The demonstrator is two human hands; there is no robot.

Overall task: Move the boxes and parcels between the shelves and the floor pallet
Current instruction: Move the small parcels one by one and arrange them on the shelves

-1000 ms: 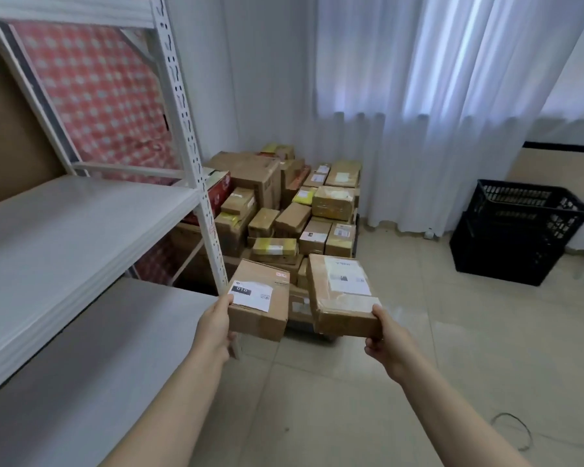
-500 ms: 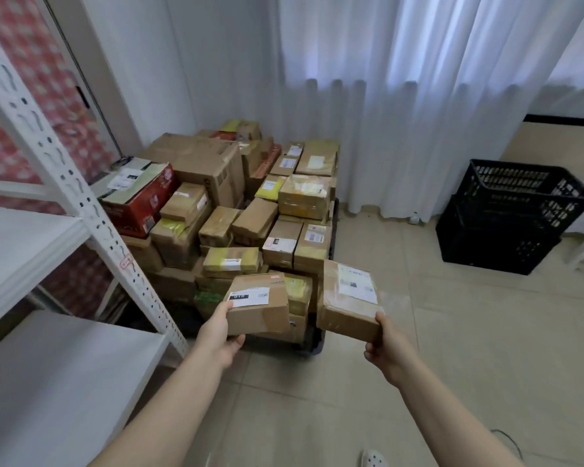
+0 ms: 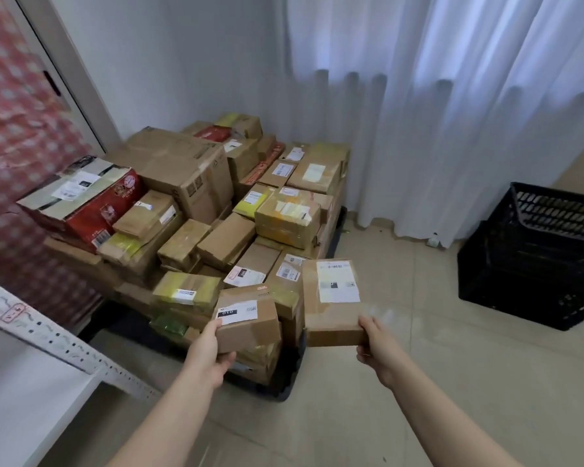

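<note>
A person's two bare arms reached forward over a tiled floor (image 3: 435, 382), each hand holding a cardboard parcel in the air. The left hand (image 3: 208, 355) gripped a small brown box (image 3: 250, 332) by its near left corner, with the thumb on top beside a white label and the fingers curled underneath. The right hand (image 3: 378, 345) gripped a flat parcel (image 3: 331, 318) by its near right corner, with the thumb along the top edge and the fingers wrapped below. A large white shipping label covered much of the flat parcel's upper face.

The two parcels were just beside each other with a narrow gap between them, and neither rested on anything. Both hung above the near edge of a black floor pallet (image 3: 280, 390), the flat parcel over its near right corner and partly over bare floor.

The pallet carried a crowded pile of boxes (image 3: 226, 244). A large brown carton (image 3: 182, 166) sat toward the back left corner, and a red box (image 3: 91, 210) with a white label sat at the left edge. A yellow-taped parcel (image 3: 189, 288) lay near the front edge.

A white metal shelf (image 3: 21, 399) filled the lower left, with its perforated post (image 3: 64, 345) slanting across the view. Beyond the shelf hung a red-and-white checked cloth (image 3: 17, 146). White curtains (image 3: 452, 112) fell to the floor behind the pallet. A black plastic crate (image 3: 536, 264) stood on the floor at the right, well apart from the pallet.
</note>
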